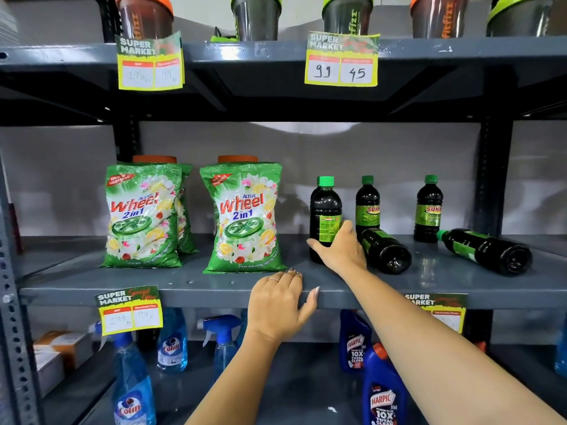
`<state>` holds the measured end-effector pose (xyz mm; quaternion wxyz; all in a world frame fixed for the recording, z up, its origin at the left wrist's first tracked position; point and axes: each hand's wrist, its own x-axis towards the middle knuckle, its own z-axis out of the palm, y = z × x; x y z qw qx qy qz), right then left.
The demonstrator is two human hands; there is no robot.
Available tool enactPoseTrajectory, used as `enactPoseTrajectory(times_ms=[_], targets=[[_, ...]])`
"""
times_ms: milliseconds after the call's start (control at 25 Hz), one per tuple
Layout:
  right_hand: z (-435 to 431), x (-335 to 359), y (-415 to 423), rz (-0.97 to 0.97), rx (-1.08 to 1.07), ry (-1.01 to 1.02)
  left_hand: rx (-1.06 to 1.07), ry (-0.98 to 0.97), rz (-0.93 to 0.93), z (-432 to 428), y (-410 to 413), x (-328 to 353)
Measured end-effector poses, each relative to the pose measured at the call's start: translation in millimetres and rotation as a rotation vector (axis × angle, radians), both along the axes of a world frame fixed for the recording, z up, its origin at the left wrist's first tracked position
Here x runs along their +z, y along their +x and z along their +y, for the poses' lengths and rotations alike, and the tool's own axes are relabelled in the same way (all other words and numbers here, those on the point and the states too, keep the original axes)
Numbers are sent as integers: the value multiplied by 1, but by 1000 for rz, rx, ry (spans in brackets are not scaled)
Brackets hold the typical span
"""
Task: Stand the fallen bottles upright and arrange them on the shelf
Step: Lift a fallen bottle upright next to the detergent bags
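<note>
Gripping the upright dark bottle point(325, 219) low, my right hand point(340, 250) steadies it; left hand point(276, 305) braces on the shelf edge point(190, 294), holding nothing; two bottles point(385, 250) lie fallen.

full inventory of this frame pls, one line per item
dark bottles: five, green caps; middle shelf right; three upright, two lying
detergent bags: at least three, green; middle shelf left
shaker cups: five, orange or green lids; top shelf
price tags: four, yellow-green; shelf edges
spray bottles: several, blue; bottom shelf left
toilet cleaner bottles: two visible, dark blue; bottom shelf right
boxes: pale, orange-trimmed; bottom far left
shelf: grey metal
left hand: resting on middle shelf edge
right hand: grip on leftmost upright bottle
</note>
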<state>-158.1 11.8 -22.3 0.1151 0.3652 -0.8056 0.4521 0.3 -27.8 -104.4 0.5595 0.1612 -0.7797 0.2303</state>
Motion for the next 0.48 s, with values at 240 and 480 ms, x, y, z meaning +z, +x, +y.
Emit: enactPoseTrajectory(times_ms=[240, 480], targets=[[4, -1, -9, -196, 240, -136, 0, 8, 6, 3, 1, 1], [-1, -1, -9, -245, 270, -84, 17, 19, -8, 5, 1, 1]])
